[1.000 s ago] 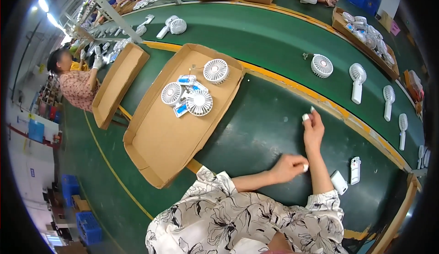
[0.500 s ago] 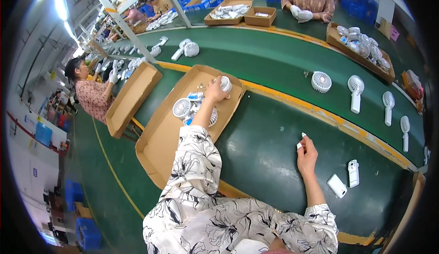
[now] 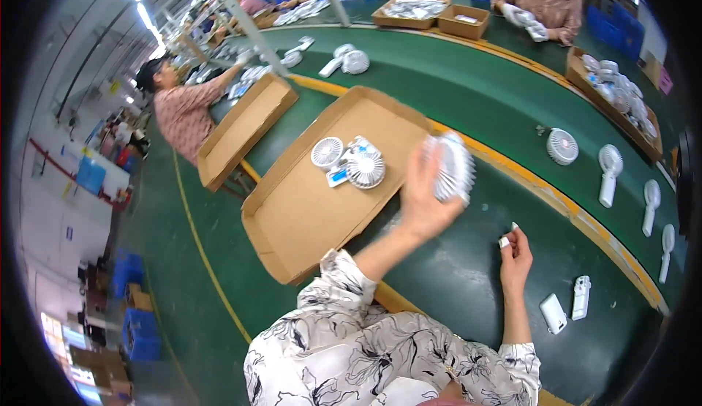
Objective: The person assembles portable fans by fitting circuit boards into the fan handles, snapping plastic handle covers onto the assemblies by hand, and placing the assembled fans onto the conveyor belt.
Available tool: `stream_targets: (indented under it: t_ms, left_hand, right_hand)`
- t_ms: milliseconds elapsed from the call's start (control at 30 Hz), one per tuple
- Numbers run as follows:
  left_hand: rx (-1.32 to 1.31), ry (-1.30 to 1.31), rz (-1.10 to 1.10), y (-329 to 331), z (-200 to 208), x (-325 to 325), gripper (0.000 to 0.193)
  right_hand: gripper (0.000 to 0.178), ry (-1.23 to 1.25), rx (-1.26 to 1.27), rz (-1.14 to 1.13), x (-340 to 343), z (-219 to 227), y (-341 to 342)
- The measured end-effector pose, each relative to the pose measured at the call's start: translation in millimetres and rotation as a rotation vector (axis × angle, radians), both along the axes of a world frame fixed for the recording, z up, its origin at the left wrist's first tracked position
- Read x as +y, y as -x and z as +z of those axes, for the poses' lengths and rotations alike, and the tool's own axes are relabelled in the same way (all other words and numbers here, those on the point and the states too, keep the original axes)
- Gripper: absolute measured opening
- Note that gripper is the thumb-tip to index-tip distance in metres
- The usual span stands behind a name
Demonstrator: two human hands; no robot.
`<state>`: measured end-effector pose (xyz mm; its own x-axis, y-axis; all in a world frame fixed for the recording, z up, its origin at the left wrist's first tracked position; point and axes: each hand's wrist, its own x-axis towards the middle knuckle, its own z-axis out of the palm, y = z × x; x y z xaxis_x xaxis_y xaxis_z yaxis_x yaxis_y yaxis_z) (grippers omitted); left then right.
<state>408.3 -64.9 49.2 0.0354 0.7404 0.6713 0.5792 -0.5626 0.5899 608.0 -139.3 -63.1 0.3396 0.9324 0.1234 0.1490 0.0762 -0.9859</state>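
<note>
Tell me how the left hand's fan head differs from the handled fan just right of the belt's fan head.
The fan head is up in the left hand; the handled fan lies on the green belt. The fan head, partly hidden, shows no handle; the handled fan has a straight one. Both are white, with ribbed grilles.

Left grip [image 3: 425, 203] holds 1 white fan head [image 3: 455, 169].

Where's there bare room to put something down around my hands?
The dark tabletop between your left hand, holding a white fan head, and your right hand looks bare, as does the lower end of the cardboard tray. It's crowded mid-tray, where fan parts cluster, and tighter right of your right forearm, beside two white casings.
</note>
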Motion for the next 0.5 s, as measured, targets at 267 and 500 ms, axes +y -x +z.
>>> stream_targets:
  t_ms: [267,500]
  left_hand:
    - [-0.023,0.301,-0.410,-75.4,-75.8,-88.1,0.074]
    - [0.171,0.469,-0.807,-82.8,-73.1,-94.5,0.061]
  right_hand:
    - [0.068,0.093,0.382,0.062,-55.8,17.8,11.6]
    - [0.066,0.247,0.314,-0.189,-103.1,27.6,-28.9]
